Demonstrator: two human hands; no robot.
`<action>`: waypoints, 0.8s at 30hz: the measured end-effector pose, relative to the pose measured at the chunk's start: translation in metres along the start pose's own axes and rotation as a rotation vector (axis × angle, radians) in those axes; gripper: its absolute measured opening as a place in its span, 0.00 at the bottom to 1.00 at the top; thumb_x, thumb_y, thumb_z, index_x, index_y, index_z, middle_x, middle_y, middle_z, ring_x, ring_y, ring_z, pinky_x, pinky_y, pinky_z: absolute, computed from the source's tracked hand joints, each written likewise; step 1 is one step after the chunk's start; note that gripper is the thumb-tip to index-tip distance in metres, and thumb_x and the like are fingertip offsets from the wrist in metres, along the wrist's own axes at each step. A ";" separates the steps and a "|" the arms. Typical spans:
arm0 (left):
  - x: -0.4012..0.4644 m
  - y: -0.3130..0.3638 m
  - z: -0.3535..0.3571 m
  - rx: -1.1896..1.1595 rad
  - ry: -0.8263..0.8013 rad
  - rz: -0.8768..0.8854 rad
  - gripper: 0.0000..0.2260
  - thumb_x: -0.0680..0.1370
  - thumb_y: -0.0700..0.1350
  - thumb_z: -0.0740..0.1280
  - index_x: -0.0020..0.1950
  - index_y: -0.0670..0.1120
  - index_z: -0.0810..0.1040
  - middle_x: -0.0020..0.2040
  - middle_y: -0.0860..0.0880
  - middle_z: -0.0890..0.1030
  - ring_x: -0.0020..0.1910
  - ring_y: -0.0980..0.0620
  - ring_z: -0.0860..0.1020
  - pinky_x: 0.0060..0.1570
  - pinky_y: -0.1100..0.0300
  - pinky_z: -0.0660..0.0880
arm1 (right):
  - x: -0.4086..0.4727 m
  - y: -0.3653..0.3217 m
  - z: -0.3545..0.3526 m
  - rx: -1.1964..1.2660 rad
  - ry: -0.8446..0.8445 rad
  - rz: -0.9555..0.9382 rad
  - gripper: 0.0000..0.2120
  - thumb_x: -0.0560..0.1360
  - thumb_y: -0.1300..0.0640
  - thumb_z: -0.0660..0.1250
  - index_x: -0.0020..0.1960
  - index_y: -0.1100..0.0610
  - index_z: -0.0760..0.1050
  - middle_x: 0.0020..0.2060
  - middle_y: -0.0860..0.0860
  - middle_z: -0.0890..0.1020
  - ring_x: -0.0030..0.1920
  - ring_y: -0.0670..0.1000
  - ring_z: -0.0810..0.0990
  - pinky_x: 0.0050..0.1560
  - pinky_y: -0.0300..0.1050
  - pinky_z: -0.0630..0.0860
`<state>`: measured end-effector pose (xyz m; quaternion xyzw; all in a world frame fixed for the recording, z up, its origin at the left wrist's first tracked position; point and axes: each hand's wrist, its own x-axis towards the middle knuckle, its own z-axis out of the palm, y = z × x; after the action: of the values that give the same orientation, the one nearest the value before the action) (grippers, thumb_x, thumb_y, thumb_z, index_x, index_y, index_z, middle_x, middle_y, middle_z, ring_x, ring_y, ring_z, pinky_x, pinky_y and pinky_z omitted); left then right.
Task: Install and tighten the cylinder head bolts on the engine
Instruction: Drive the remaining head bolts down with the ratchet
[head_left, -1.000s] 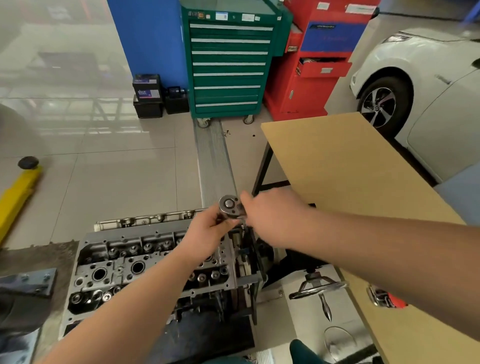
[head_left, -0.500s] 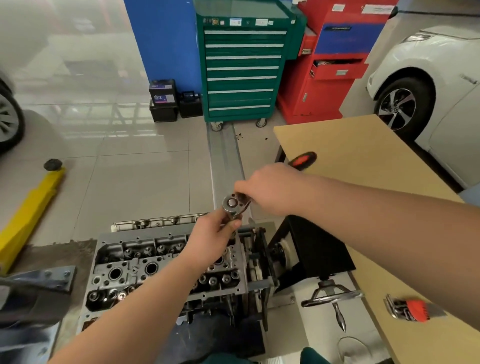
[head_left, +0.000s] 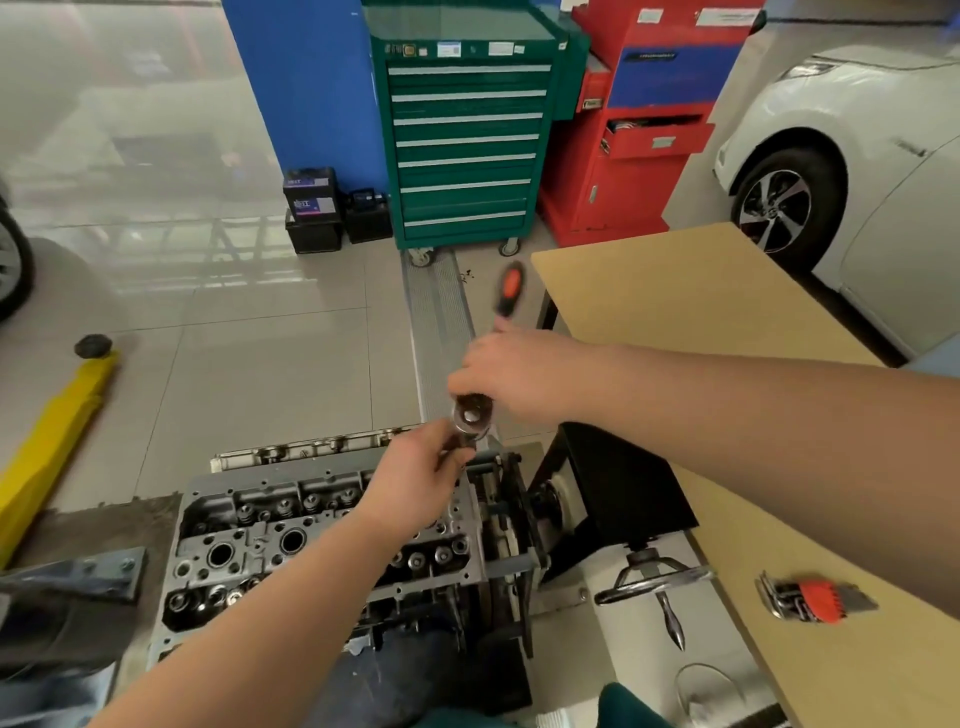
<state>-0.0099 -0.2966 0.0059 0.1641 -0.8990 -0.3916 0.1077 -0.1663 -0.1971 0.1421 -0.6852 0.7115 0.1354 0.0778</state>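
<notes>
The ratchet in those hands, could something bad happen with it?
Maybe. The right hand grips the ratchet close to its head rather than out on the orange handle, so it might slip while turning. The left hand pinches just below the head, so its fingers could get nipped. A slip might knock knuckles on the cylinder head.

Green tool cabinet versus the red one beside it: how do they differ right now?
The green tool cabinet shows a stack of shut drawers with pale handle strips; the red cabinet has one drawer pulled partly open. The green one stands on visible caster wheels; none show under the red one. The red one carries a blue panel up top. Both stand side by side behind the table.
</notes>
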 end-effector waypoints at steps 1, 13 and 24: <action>0.000 -0.002 0.001 -0.020 0.020 -0.010 0.05 0.82 0.43 0.69 0.57 0.47 0.81 0.50 0.51 0.85 0.50 0.51 0.82 0.52 0.51 0.80 | 0.002 0.000 0.001 -0.053 0.007 -0.037 0.12 0.77 0.60 0.67 0.58 0.49 0.72 0.48 0.49 0.79 0.54 0.55 0.77 0.62 0.63 0.73; -0.006 -0.010 -0.002 -0.117 0.105 -0.024 0.15 0.81 0.38 0.68 0.47 0.59 0.75 0.41 0.64 0.82 0.38 0.62 0.79 0.37 0.72 0.72 | -0.003 -0.051 0.028 0.094 0.103 0.325 0.26 0.82 0.33 0.55 0.60 0.56 0.67 0.42 0.53 0.77 0.39 0.56 0.75 0.30 0.47 0.59; -0.007 -0.009 -0.003 -0.066 0.028 -0.001 0.06 0.82 0.43 0.72 0.58 0.47 0.83 0.49 0.55 0.86 0.49 0.59 0.82 0.48 0.72 0.73 | 0.006 -0.025 -0.006 -0.011 -0.113 -0.044 0.11 0.79 0.58 0.67 0.57 0.49 0.67 0.39 0.47 0.73 0.38 0.49 0.74 0.32 0.44 0.64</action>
<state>-0.0002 -0.3014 0.0006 0.1662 -0.8839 -0.4186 0.1257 -0.1417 -0.2049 0.1443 -0.6922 0.6900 0.1761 0.1170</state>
